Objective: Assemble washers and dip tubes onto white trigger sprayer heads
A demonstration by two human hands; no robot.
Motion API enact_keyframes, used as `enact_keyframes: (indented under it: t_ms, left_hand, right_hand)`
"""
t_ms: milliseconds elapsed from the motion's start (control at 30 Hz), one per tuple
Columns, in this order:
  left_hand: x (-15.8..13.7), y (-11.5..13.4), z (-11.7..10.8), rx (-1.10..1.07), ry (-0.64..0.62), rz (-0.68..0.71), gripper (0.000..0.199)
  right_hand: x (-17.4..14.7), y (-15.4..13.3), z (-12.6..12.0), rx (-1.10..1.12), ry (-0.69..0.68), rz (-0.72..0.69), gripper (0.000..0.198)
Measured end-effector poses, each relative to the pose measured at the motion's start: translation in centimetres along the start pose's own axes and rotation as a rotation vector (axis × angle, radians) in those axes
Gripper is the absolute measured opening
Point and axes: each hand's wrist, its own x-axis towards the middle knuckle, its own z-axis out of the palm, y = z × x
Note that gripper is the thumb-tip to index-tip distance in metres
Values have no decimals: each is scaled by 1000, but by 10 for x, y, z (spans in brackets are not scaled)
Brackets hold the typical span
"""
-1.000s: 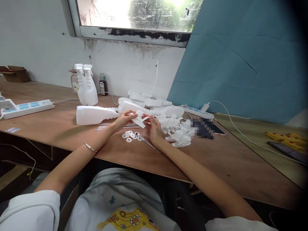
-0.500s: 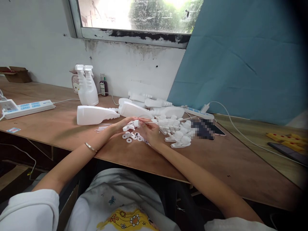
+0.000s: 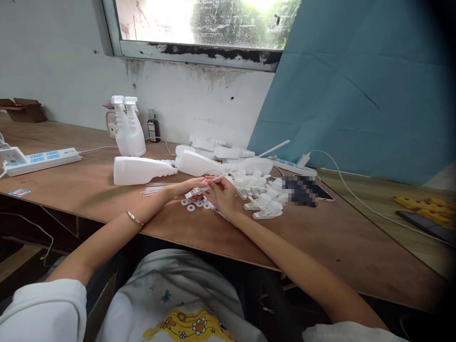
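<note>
My left hand (image 3: 188, 188) is closed around a white trigger spray head (image 3: 195, 192). Pinched in the fingers of my right hand (image 3: 223, 194) is a thin white dip tube (image 3: 274, 148), which slants up and to the right from the spray head. Whether its end sits inside the head is hidden by my fingers. A slim, shiny metal tool, perhaps tweezers (image 3: 218, 210), lies along my right palm, pointing back to the wrist. Below the hands are several flat white washers (image 3: 191, 208). More spray heads (image 3: 267, 206) are heaped to the right of my right hand.
White bottles (image 3: 142, 171) lie behind my hands, and two with spray heads (image 3: 131, 130) stand at the back left. Loose tubes (image 3: 153, 189) lie left of my hands. A dark bottle (image 3: 153, 128), power strips (image 3: 46, 160) and a phone (image 3: 325, 192) are also on the table.
The dip tube has swung from nearly level to slanting upward at its far end. The spray head has turned and dropped slightly, with my fingers now closer together around it.
</note>
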Motion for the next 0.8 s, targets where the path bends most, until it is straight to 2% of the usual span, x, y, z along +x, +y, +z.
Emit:
enact_keyframes:
  t_ms: [133,233,333,433,600,800]
  left_hand:
    - [0,1,-2,-83,-131,-23,49]
    - [2,-2,-2,-142,-184,-75,42]
    - [4,-8,-2,-216,-192,-150,28]
    - [7,-12,-2,-268,-209,-198,23]
    - [8,-13,0,-304,-220,-169,23]
    - [7,-13,1,-278,-205,-202,24]
  right_hand:
    - [-3,-2,3,-12,-30,-13,17]
    - [-5,-4,4,-4,-49,-6,16]
    - [-6,-5,4,-3,-47,4,16]
    - [-6,-3,4,-30,-46,-6,16]
    - [-4,2,4,-108,-33,-43,16]
    - [-3,3,4,-208,-35,-58,17]
